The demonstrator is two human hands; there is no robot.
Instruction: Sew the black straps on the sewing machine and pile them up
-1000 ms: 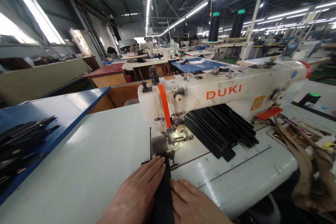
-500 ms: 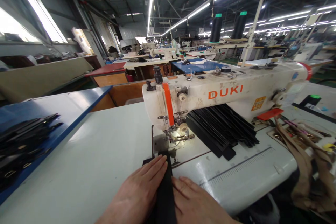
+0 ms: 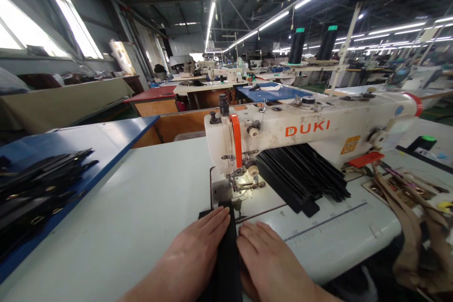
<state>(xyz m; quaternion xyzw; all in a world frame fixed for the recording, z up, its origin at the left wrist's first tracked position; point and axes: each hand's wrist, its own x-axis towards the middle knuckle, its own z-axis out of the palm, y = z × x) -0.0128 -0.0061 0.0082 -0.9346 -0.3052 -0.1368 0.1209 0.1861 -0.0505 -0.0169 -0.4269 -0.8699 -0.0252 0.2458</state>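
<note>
A black strap (image 3: 226, 245) runs from the table's near edge toward the needle of a white DUKI sewing machine (image 3: 304, 127). My left hand (image 3: 191, 257) lies flat on the strap's left side, fingers stretched out and together. My right hand (image 3: 271, 264) lies flat on its right side, fingers pointing at the presser foot (image 3: 246, 181). Both hands press the strap on the white table (image 3: 141, 198), just short of the needle plate. A stack of black strips (image 3: 304, 174) lies under the machine's arm.
A blue shelf (image 3: 88, 144) at the left holds a heap of black straps with metal rings (image 3: 35, 188). Tan straps (image 3: 414, 217) hang over the table's right edge. Two black thread cones (image 3: 296, 45) stand behind the machine. Further sewing tables fill the hall beyond.
My right hand has slid forward along the strap toward the presser foot. The view has shifted, so the machine sits a little further right and higher.
</note>
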